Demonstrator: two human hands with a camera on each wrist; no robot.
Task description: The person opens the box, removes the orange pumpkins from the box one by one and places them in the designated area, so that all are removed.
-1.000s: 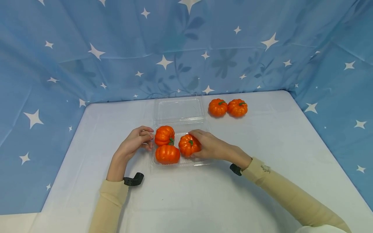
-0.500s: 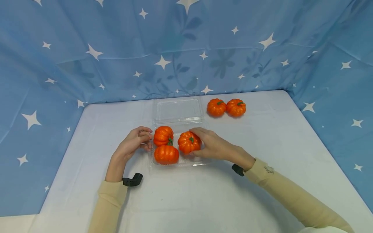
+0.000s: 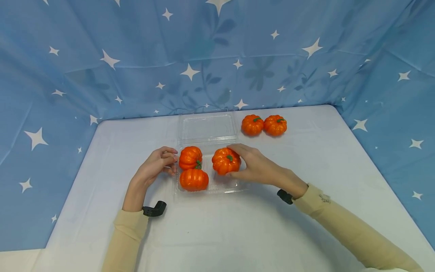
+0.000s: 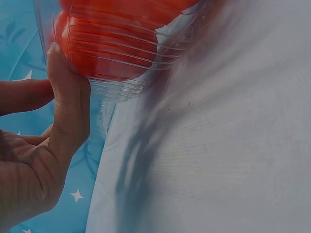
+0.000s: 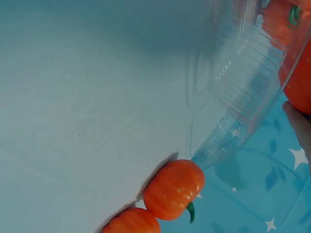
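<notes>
My right hand (image 3: 259, 165) grips an orange pumpkin (image 3: 224, 161) with a green stem, raised over the right part of a clear plastic clamshell box (image 3: 221, 187). Two more pumpkins fill the box's left side: an upright-tilted one (image 3: 190, 158) behind and one on its side (image 3: 194, 180) in front. My left hand (image 3: 154, 165) is at the box's left edge, fingers loosely bent; in the left wrist view a fingertip (image 4: 54, 51) touches the outer wall. The right wrist view shows the gripped pumpkin (image 5: 299, 87) only in part.
The box's open lid (image 3: 208, 127) lies flat behind it. Two pumpkins stand side by side at the back right, a left one (image 3: 252, 125) and a right one (image 3: 275, 125). A blue starry curtain (image 3: 136, 56) borders the white table (image 3: 210, 234).
My right hand has lifted the pumpkin and shifted it slightly back and to the right. My left hand has stayed beside the box.
</notes>
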